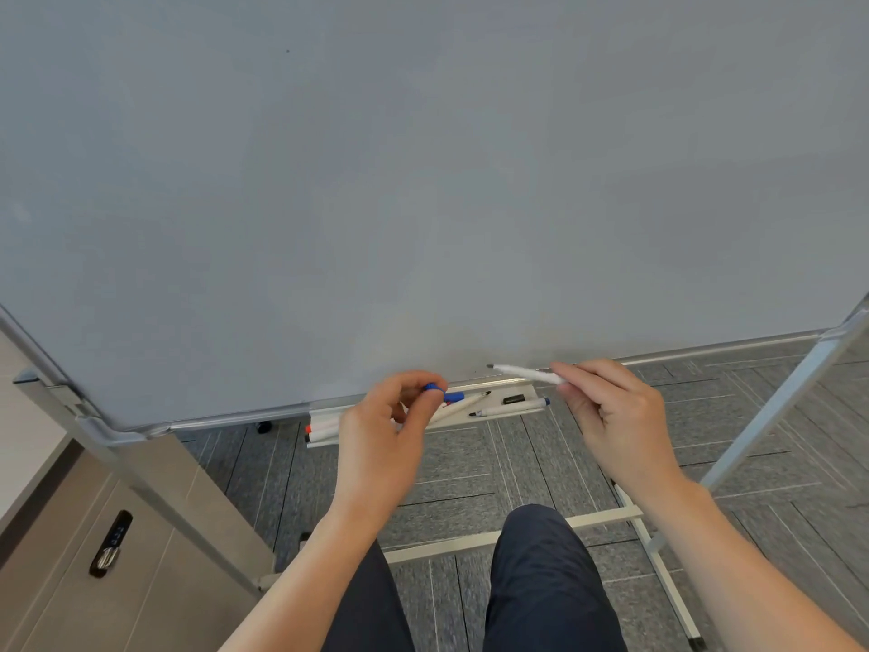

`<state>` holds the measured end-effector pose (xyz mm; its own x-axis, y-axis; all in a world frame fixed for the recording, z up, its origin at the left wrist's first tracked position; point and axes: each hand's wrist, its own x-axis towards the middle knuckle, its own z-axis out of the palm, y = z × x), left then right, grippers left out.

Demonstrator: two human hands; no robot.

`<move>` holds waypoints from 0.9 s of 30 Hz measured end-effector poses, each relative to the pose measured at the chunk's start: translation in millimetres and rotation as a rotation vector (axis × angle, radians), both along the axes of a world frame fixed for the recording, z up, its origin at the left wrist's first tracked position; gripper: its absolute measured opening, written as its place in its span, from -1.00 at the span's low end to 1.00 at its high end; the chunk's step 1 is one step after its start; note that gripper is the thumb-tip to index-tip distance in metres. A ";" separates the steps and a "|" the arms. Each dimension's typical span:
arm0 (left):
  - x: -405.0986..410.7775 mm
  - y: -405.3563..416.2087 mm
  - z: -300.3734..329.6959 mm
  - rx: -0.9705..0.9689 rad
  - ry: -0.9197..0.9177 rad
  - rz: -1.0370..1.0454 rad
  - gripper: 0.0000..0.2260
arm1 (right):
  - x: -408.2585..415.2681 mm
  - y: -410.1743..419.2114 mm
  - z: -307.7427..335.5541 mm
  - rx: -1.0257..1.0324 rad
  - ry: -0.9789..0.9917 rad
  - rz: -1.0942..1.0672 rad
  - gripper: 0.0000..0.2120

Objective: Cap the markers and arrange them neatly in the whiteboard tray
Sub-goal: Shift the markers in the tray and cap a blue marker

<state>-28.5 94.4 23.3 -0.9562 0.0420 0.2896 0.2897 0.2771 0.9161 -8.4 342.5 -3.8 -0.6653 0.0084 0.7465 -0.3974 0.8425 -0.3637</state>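
Note:
My right hand holds a white uncapped marker above the tray, its dark tip pointing left. My left hand pinches a blue cap between thumb and fingers, just left of the marker's tip and apart from it. Below, the whiteboard tray holds two uncapped white markers with dark tips, a loose black cap, another blue cap and, at its left end, a marker with a red end. My left hand hides part of the tray.
The whiteboard fills the upper view on a metal stand with legs on grey carpet tiles. A beige cabinet with a lock stands at lower left. My legs show at the bottom centre.

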 end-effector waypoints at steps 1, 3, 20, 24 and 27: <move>-0.2 -0.7 2.5 0.078 -0.042 -0.010 -0.89 | 2.6 -4.4 4.7 -0.035 0.008 0.003 -0.80; -1.2 -2.4 6.4 0.247 -0.121 -0.021 -0.90 | 7.2 -14.9 13.7 -0.073 0.017 0.037 -0.80; -7.3 -16.3 7.0 0.571 -0.312 -0.074 -0.84 | 11.8 -55.5 30.0 -0.038 -0.146 0.207 -0.80; -7.7 -17.5 7.0 0.541 -0.297 -0.087 -0.87 | 12.2 -56.6 32.7 -0.028 -0.159 0.195 -0.80; -7.3 -17.3 7.5 0.531 -0.296 -0.082 -0.87 | 12.8 -57.1 35.0 -0.032 -0.153 0.191 -0.80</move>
